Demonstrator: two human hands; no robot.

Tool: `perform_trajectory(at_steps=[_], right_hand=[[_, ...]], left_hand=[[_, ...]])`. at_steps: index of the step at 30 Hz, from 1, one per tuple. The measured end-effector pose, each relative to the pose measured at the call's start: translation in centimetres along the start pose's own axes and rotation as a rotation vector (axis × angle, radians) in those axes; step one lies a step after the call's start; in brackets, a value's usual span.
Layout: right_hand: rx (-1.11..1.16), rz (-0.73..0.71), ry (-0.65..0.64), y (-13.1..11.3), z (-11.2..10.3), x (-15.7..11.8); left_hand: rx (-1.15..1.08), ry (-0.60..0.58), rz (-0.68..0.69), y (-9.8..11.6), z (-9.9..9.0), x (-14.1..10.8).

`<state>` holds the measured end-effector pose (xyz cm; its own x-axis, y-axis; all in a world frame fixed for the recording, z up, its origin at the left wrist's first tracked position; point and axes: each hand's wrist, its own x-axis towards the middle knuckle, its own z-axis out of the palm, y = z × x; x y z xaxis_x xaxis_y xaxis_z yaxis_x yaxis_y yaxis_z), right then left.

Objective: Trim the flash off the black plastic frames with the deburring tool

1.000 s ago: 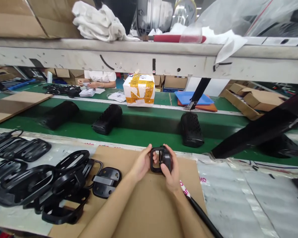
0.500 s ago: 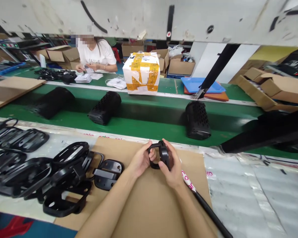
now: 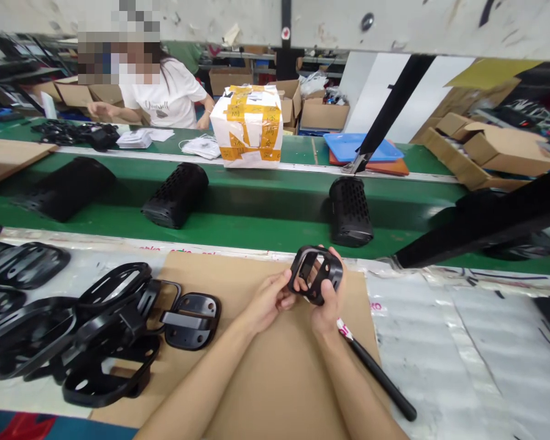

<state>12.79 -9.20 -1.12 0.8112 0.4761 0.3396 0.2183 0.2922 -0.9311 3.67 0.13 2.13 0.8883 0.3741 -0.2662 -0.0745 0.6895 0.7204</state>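
Between my hands, above the cardboard sheet (image 3: 275,379), is a black plastic bracket (image 3: 297,269) with a rounded frame and an open middle. My right hand (image 3: 327,305) grips its right side, thumb on the near face. At its left edge, the fingers of my left hand (image 3: 270,299) pinch the frame. A similar black bracket (image 3: 192,321) lies on the cardboard to the left, beside a heap of black brackets (image 3: 114,330). To the right of my right forearm rests a black rod (image 3: 380,373) with a white and pink wrapped end.
Beyond the cardboard runs a green conveyor belt (image 3: 266,235) carrying black perforated cylinders (image 3: 351,211). A black slanted post (image 3: 481,223) stands at right. Across the belt are a taped white box (image 3: 247,128), a blue tray (image 3: 362,150) and a person in a white shirt (image 3: 165,98).
The bracket has been turned so its open frame faces me, and it has moved slightly right and up. The view has shifted. The person opposite has moved their hands apart.
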Motion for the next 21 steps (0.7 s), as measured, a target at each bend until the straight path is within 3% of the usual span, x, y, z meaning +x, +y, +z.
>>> perform_trajectory(at_steps=[6, 12, 17, 21], right_hand=[[0.067, 0.077, 0.096, 0.2, 0.2, 0.0], [0.023, 0.135, 0.122, -0.4, 0.5, 0.1], [-0.067, 0.098, 0.145, -0.5, 0.4, 0.4], [-0.172, -0.036, 0.063, -0.8, -0.1, 0.8]], left_hand=[[-0.151, 0.009, -0.036, -1.3, 0.1, 0.4], [-0.187, 0.013, -0.003, -0.7, -0.3, 0.4], [-0.149, -0.006, -0.036, 0.0, -0.6, 0.5], [-0.067, 0.026, -0.02, 0.1, -1.1, 0.8]])
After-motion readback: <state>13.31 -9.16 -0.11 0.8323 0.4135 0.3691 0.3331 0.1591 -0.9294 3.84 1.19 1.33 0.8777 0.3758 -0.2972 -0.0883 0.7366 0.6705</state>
